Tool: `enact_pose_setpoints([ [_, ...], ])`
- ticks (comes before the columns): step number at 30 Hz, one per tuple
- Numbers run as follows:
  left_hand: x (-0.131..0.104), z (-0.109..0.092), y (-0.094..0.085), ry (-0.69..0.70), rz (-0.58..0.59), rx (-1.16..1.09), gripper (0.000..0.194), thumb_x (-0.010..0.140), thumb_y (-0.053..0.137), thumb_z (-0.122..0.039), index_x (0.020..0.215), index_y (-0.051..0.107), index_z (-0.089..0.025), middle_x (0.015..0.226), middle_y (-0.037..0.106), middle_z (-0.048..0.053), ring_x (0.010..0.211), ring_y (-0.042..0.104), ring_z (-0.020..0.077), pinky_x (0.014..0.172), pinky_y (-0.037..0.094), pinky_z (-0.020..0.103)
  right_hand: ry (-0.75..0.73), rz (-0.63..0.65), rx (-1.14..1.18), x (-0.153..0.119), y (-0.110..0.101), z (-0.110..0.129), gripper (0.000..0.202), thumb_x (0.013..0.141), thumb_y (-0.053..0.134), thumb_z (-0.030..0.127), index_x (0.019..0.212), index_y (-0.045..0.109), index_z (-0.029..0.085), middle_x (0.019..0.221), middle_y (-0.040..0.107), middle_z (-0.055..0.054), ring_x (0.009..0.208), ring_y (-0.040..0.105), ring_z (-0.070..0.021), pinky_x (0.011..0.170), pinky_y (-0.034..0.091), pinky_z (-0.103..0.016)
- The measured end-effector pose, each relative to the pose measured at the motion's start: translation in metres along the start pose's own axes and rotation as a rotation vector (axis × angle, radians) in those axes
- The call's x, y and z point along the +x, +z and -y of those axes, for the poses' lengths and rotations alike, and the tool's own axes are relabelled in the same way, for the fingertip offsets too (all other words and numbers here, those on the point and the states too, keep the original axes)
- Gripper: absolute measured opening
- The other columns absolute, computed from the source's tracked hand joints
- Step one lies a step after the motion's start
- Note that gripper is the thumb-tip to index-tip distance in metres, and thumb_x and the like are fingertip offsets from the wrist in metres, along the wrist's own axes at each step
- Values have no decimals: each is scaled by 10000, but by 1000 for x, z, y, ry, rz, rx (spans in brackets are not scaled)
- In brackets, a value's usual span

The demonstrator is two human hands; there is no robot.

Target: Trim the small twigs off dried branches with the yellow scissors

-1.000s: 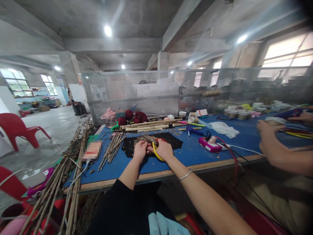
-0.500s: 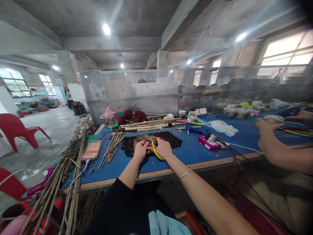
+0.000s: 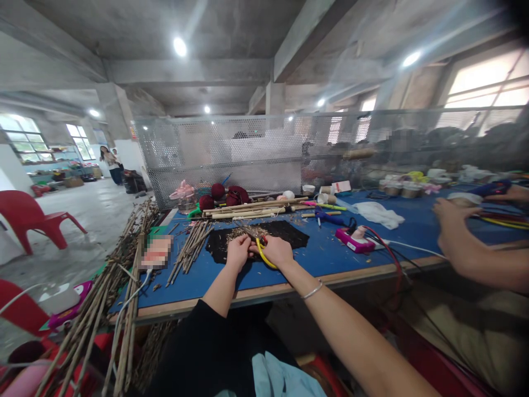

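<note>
My right hand (image 3: 278,251) is closed on scissors with a curved yellow handle (image 3: 264,257). A bit of red shows beside it at the grip. The grey blades point away and to the left, over a heap of short cut twig bits (image 3: 236,232). Close against the scissors is my left hand (image 3: 238,251), its fingers pinched together. What it grips is hidden or too small to make out. Both hands are over the near side of a black cloth (image 3: 295,235) spread on the blue table (image 3: 322,256). Thin cut twigs (image 3: 190,245) lie to the left.
Long bundled branches (image 3: 101,309) lean over the table's left end. Pale sticks (image 3: 252,210) and dark red yarn balls (image 3: 217,191) lie behind the cloth. A purple power strip (image 3: 354,241) with cables sits to the right. Farther right, a co-worker's hand (image 3: 454,218) touches a white-topped cup.
Less of the scissors' red handle shows now, and my right fingers are drawn in closer. My left hand has hardly moved. Far left, the standing person has shifted and another shows behind.
</note>
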State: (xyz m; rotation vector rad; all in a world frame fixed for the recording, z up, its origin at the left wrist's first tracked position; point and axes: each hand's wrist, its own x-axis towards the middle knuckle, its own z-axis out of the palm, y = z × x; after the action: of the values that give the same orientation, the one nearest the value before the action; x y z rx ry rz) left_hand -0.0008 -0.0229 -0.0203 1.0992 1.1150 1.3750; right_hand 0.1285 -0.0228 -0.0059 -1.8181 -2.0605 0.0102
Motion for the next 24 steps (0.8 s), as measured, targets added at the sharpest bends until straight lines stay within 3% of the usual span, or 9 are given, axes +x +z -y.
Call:
enact_pose_setpoints([
  [4,1,0,0,-1,-26,-20,234,734,577,-253,922,622,-122,687,613,38,468,512,48,405,426,140,34,4,-3,-1,1,0,595,657,414,733,882,612,219,839,650,-95,818,605,-247,679,407,-306],
  [9,2,0,0,-21,-69,-61,186,753,547,-195,909,604,-112,656,590,20,480,518,48,450,452,156,38,-77,7,-2,3,0,630,672,421,716,1007,542,196,869,637,-98,851,592,-245,709,385,-310],
  [18,3,0,0,15,-37,-90,212,741,565,-234,924,556,-128,776,645,62,582,587,93,425,402,142,-70,-94,12,-1,1,-1,584,686,459,672,978,495,167,938,607,-111,946,537,-254,759,318,-335],
  [24,1,-1,-1,27,41,-85,183,721,575,-246,857,595,-126,702,640,33,468,513,60,401,377,145,-118,-75,29,-2,0,-2,582,694,443,674,981,490,171,933,611,-104,934,538,-241,757,311,-336],
])
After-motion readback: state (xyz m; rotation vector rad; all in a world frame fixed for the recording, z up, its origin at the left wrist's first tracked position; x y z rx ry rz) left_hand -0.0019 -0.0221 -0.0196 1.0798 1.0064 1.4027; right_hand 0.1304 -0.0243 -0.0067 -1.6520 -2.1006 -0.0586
